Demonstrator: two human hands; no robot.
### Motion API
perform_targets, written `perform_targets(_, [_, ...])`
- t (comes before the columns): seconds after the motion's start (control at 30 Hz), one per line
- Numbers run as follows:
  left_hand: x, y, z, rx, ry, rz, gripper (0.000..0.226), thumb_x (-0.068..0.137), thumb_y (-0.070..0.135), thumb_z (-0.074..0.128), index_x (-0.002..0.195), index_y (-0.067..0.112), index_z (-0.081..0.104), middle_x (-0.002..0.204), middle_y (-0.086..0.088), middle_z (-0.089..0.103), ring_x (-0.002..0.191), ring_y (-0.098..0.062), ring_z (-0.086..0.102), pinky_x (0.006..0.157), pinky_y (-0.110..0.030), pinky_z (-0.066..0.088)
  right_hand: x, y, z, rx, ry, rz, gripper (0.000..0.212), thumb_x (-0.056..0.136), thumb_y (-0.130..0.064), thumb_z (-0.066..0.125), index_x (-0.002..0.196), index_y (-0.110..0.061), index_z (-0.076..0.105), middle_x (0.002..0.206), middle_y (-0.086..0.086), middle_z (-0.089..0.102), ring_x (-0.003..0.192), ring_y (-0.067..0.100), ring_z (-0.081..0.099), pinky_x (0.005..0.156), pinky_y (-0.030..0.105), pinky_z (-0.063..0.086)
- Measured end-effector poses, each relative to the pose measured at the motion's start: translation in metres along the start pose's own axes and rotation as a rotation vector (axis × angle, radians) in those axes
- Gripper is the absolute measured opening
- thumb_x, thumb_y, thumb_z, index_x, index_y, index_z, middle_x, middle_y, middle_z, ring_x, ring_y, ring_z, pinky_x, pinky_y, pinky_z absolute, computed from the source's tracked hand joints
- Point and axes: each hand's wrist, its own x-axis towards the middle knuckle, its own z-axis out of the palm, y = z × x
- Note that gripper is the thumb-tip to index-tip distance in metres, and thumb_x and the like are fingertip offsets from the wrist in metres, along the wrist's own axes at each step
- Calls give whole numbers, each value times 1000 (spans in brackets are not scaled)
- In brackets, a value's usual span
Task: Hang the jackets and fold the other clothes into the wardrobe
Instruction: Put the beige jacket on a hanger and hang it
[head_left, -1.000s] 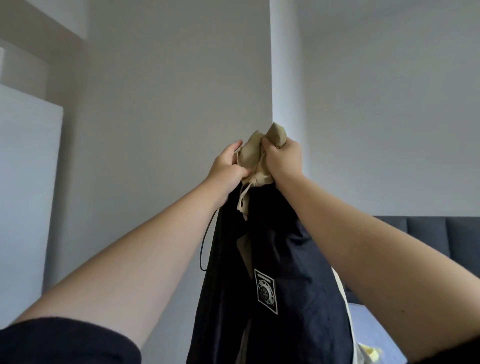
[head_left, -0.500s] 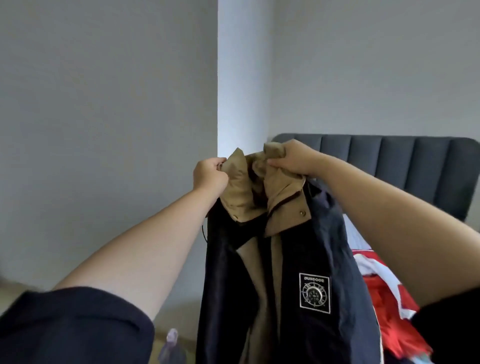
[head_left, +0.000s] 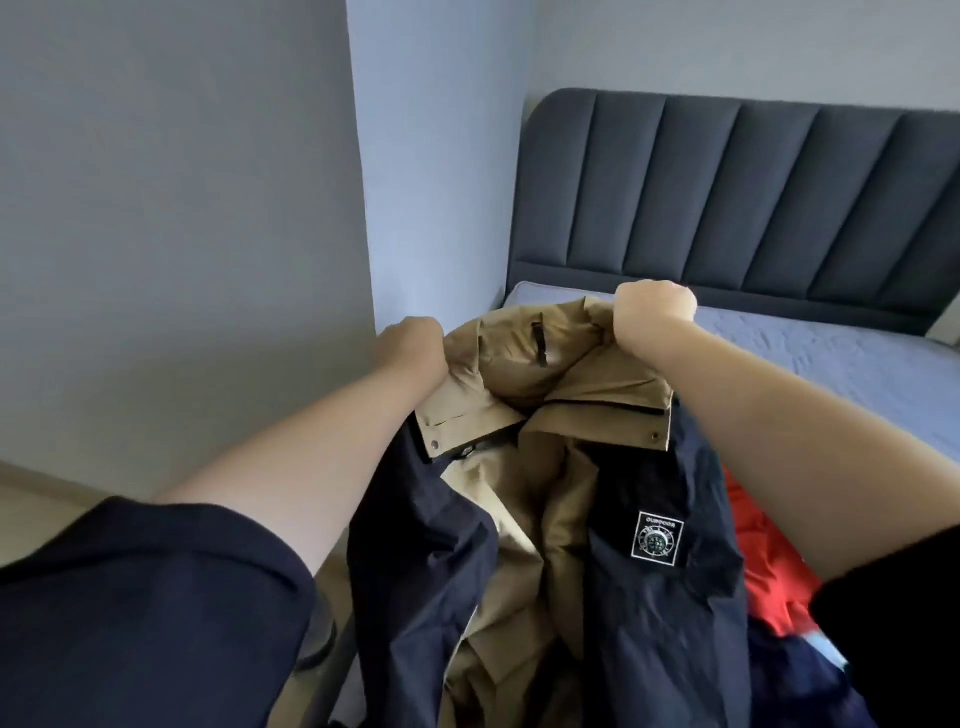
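Note:
I hold a navy jacket (head_left: 660, 613) with a tan collar and tan lining in front of me, over the near end of the bed. My left hand (head_left: 413, 345) grips the left side of the tan collar. My right hand (head_left: 652, 306) grips the right side of the collar, fist closed. The collar is spread open between the hands and a black hanging loop shows inside it. A square white badge sits on the jacket's right chest. The jacket's lower part hangs out of view.
A bed (head_left: 831, 358) with a blue sheet and a dark padded headboard (head_left: 727, 192) stands at the right. Red clothing (head_left: 758, 561) lies on it beside the jacket. A grey wall fills the left, with pale floor (head_left: 31, 504) below.
The jacket has come down from high against the wall to chest height over the bed. My hands have moved apart, spreading the bunched collar open.

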Motion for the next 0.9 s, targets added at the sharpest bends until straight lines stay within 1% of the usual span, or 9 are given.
perform_targets(0.07, [21,5,12,-245,105,-92,14,82,5,49,73,12,57,94,-12,63,96,-34,61,71,-31,44,17,0,11,177,93,89,14,84,2,49,78,-11,50,92,12,63,88,33,59,63,33,36])
perform_targets(0.13, [36,6,25,-550,71,-113,32,87,13,54,118,18,60,115,-8,63,109,-29,58,86,-31,47,31,-1,25,376,91,162,12,89,-5,49,102,-6,50,110,18,60,102,38,56,72,38,41])
perform_targets(0.23, [22,-4,63,-747,-171,-75,70,88,17,58,149,26,25,142,0,47,126,-22,47,102,-31,40,21,-29,62,447,-54,66,51,88,-12,49,136,-8,31,137,19,42,125,37,42,103,46,36])
perform_targets(0.37, [-33,-41,141,-653,-290,-111,72,88,12,61,150,17,25,152,-5,34,139,-23,34,112,-33,30,-59,-100,130,474,-58,-174,53,86,-12,48,138,-10,35,142,12,39,130,31,36,107,40,28])
perform_targets(0.43, [-67,-61,174,-503,-373,-158,77,89,23,64,152,16,20,156,-6,26,143,-24,24,114,-33,25,-110,-129,169,466,-195,-267,56,93,-22,43,145,-12,25,150,10,30,138,27,26,111,40,22])
perform_targets(0.53, [-114,-85,209,-272,-457,-167,87,89,39,63,153,20,8,160,-7,10,147,-25,9,117,-40,21,-167,-148,219,601,-534,-175,69,97,-40,39,153,-21,4,159,6,11,146,26,11,117,47,18])
perform_targets(0.63, [-147,-98,221,-120,-390,-189,93,86,48,62,153,24,1,160,-7,4,147,-27,3,119,-45,14,-200,-155,249,711,-668,-45,79,95,-50,41,153,-20,-4,161,2,1,148,19,0,118,47,12])
perform_targets(0.77, [-182,-117,227,-65,-395,-256,112,74,67,63,152,24,-5,160,-8,4,146,-29,6,117,-44,15,-226,-166,270,659,-706,-53,78,95,-56,35,153,-18,0,161,3,2,148,17,0,119,44,9])
perform_targets(0.9, [-201,-142,225,60,-645,-322,107,71,67,67,149,18,13,143,-6,33,131,-27,34,93,-38,42,-231,-169,282,549,-726,-116,75,94,-56,34,153,-19,4,161,7,0,148,19,-1,118,45,9])
